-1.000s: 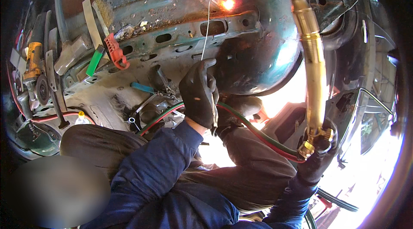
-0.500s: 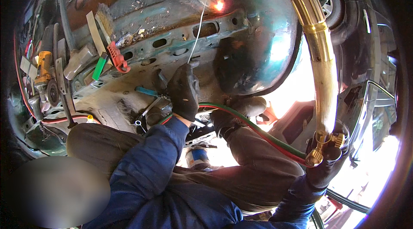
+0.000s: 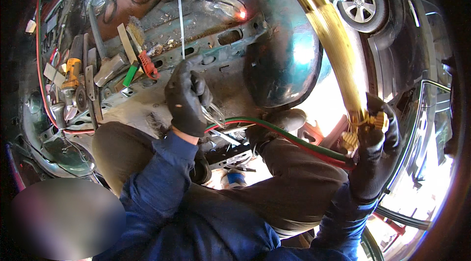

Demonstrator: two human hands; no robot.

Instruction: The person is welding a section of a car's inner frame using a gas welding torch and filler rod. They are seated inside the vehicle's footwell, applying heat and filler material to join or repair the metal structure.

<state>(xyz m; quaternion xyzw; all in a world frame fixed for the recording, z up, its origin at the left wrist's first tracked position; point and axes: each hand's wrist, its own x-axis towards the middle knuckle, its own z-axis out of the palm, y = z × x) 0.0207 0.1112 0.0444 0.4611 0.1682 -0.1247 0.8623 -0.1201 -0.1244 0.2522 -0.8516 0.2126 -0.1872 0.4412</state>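
Note:
My right hand [image 3: 375,155], in a black glove, is closed round the valve end of a brass gas welding torch [image 3: 338,50]. Its ribbed handle rises toward the top of the view; the tip is out of sight. My gloved left hand [image 3: 189,97] is closed, with a thin pale filler rod [image 3: 182,16] standing up from it. Silver metal handles [image 3: 214,115], pliers by the look, stick out below the fingers; how they meet the rod is hidden. A bent metal bracket [image 3: 229,5] on the dark green car panel glows orange at its end, apart from the rod.
Red and green twin hoses [image 3: 289,139] cross my legs. At left lie a hammer [image 3: 109,69], a yellow angle grinder [image 3: 72,74], a wire brush with red handle [image 3: 148,65] and a green-ended strip [image 3: 130,74]. A car wheel [image 3: 362,3] stands at upper right.
The rod has come away from the glowing bracket and moved left with my left hand. My right hand and the torch have risen slightly. The whole view has shifted.

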